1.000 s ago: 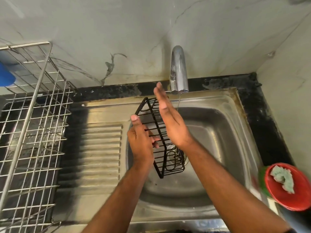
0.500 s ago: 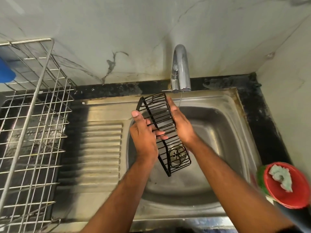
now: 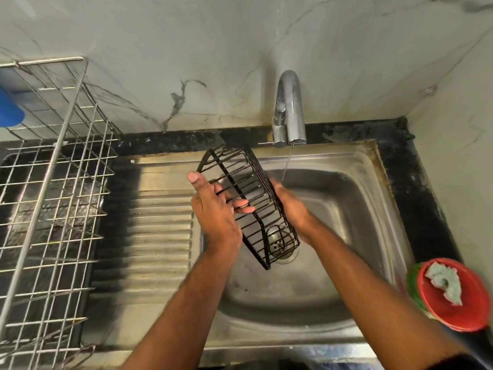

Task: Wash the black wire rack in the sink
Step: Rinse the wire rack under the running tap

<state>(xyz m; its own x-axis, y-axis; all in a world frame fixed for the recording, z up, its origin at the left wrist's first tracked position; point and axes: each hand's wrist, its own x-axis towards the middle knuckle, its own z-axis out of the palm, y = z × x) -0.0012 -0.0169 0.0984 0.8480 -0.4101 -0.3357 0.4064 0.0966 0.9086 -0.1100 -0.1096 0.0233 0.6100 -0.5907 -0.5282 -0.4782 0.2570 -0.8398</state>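
Head view: both hands' grip clasps boxy black wire rack [image 3: 248, 206] over steel sink [image 3: 360, 209].

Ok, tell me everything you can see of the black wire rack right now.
The black wire rack is a small oblong basket of thin dark wire, seemingly coated metal, with parallel bars along its base and sides. It is held tilted over the sink basin, far end raised toward the tap, near end low above the drain. The left hand grips one long side, fingers through the bars; the right hand holds the opposite side. A thin water stream falls just beside its far right edge.
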